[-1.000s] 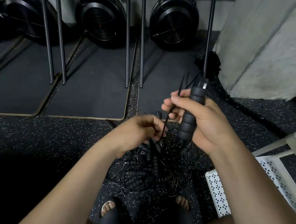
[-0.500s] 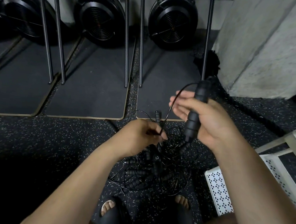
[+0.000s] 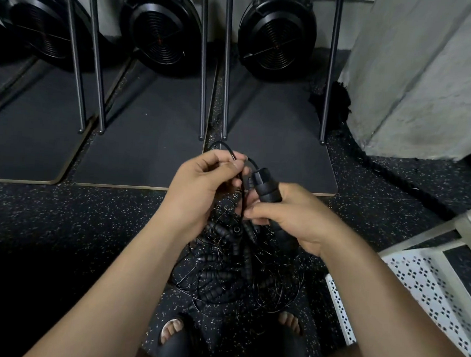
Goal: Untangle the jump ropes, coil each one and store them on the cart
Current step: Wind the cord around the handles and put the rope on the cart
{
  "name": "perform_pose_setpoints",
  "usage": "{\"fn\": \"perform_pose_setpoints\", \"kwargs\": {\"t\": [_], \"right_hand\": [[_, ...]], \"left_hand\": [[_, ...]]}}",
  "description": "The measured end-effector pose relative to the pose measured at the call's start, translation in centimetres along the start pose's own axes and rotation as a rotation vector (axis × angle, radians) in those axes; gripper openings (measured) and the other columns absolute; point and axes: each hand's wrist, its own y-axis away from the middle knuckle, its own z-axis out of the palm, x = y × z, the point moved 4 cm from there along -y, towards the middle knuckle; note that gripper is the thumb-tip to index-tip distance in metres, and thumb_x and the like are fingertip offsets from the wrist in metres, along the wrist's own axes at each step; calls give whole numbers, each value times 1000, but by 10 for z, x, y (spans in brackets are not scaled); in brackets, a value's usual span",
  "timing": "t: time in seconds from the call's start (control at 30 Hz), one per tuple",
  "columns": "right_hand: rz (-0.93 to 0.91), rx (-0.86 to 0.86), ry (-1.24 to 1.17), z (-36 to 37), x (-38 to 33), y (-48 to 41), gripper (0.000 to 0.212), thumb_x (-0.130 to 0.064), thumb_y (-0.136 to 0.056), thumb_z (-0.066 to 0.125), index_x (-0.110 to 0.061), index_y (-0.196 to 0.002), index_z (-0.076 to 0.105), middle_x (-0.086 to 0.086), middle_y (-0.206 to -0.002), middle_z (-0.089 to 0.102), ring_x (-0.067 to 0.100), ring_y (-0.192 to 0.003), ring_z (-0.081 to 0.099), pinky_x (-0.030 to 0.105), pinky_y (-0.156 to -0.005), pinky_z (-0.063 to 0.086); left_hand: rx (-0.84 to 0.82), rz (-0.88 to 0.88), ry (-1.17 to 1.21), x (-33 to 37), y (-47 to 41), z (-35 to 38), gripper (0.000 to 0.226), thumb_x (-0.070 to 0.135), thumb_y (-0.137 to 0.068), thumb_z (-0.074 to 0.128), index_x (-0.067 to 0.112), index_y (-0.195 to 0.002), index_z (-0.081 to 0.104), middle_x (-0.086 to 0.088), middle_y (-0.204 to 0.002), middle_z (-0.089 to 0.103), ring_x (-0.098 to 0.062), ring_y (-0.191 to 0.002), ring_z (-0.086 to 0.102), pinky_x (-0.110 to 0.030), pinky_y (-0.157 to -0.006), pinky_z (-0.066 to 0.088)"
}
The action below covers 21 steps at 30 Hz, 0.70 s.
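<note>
Handle (image 3: 266, 185) of one jump rope sits at centre frame; I note the right hand (image 3: 298, 219) curled tight round it. The left hand (image 3: 200, 188) pinches a thin cord (image 3: 242, 198) between thumb and fingers. The other ropes (image 3: 235, 278) lie tangled on the floor below, with the cart (image 3: 428, 278) at lower right.

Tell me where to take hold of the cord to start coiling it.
Pinch the cord between thumb and fingertip on the straight stretch beside the handle, coming from the left: the right hand covers the right side, and lower down it vanishes into the pile.
</note>
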Motion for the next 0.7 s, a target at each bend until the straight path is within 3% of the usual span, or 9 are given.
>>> {"fn": "perform_pose_setpoints", "kwargs": {"t": [0.07,0.2,0.33,0.43,0.57,0.7], "right_hand": [[-13,-21,19,3,-1,0,46,-31,-64,93,-9,-102,77,17,-104,80,27,-91,74,51,-104,56],[-86,-25,18,3,-6,3,27,-13,-85,89,-2,-104,74,-3,-86,78,17,-80,68,38,-90,56],[-149,31,-31,-1,-18,9,25,-13,-85,88,-5,-106,76,11,-98,82,28,-91,76,43,-92,60],[-203,22,-172,-9,-28,17,20,-4,-90,81,2,-108,73,19,-100,80,25,-88,75,31,-79,59],[-264,96,-411,-27,-37,20,28,-8,-84,81,-1,-110,72,20,-102,79,24,-89,74,27,-73,59],[-249,213,-620,-42,-35,18,27,-7,-84,80,-4,-110,71,16,-101,79,23,-90,74,27,-73,58]], "left_hand": [[18,9,30,3,1,-1,16,1,-100,68,12,-94,77,-10,-92,72,-13,-71,58,-23,-64,55],[107,36,-67,3,-1,-8,14,12,-99,73,20,-88,76,-5,-93,73,-16,-74,59,-35,-81,50],[195,20,-334,-1,-2,-18,26,40,-103,69,21,-87,75,3,-81,74,-15,-75,67,-39,-83,54],[64,-64,-514,-8,-1,-15,33,49,-106,61,25,-90,76,4,-86,78,-14,-83,73,-42,-91,55],[-188,-175,-511,-18,9,7,34,46,-108,58,21,-99,78,2,-91,80,-11,-87,75,-24,-79,56],[-303,-170,-545,-24,12,17,43,55,-106,57,18,-105,78,-10,-105,80,-33,-101,76,-50,-100,56]]}}
